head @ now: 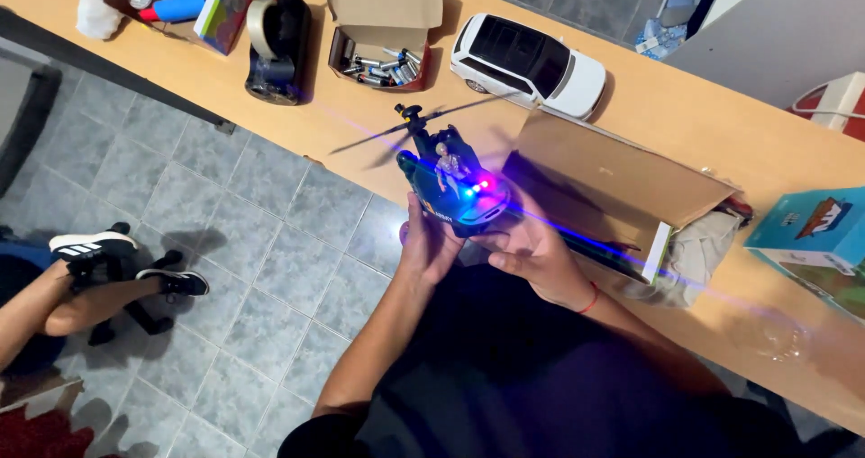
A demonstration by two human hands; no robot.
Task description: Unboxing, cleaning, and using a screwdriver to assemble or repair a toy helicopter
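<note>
A dark blue toy helicopter (448, 181) with lit blue and pink lights and a small figure on its side is held over the table edge. Its black rotor spreads above it. My left hand (425, 246) grips the helicopter's underside from the left. My right hand (533, 255) cups it from the right and below, a red thread around the wrist. Both hands sit at the near edge of the wooden table (649, 107).
A white toy car (530, 64), an open cardboard box of batteries (382, 57), a black tape dispenser (276, 44), an open brown box (613, 183) and a teal box (815, 233) lie on the table. Another person's legs (81, 287) rest on the tiled floor at left.
</note>
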